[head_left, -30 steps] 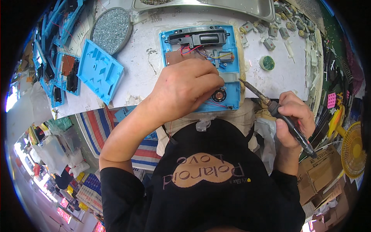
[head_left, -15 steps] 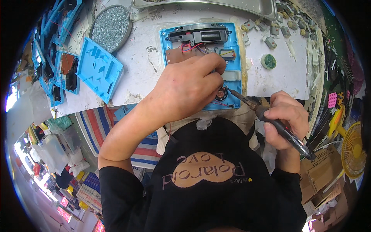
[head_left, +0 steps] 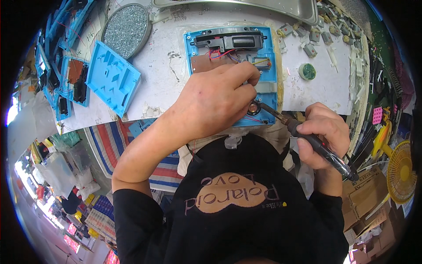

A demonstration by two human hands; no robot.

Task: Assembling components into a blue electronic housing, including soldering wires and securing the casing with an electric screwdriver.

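Centrally, blue casing (head_left: 273,53): open side up at the near edge of the white worktable (head_left: 162,86), partly beneath the left hand.
Speaker (head_left: 253,108): round, dark-rimmed with a coppery centre, in the casing's lower part, just beside the left fingers.
Left hand (head_left: 220,99): back upward over the casing's middle, fingers bent; its fingertips are hidden, so I cannot tell whether they grip anything.
Right hand (head_left: 324,135): closed around the dark handle of a soldering iron (head_left: 317,147).
Iron tip (head_left: 261,105): aimed leftward at the speaker's right side; contact is too small to judge.
Casing's upper part: a black plastic assembly (head_left: 233,42) along the top, a brown circuit board (head_left: 202,64) below it, thin coloured wires between.
Worktable's left: a tilted blue cover (head_left: 113,78) beside a round dish of small silvery screws (head_left: 125,31).
Worktable's right: a round green-topped tub (head_left: 307,71), near scattered grey gearboxes (head_left: 310,50).
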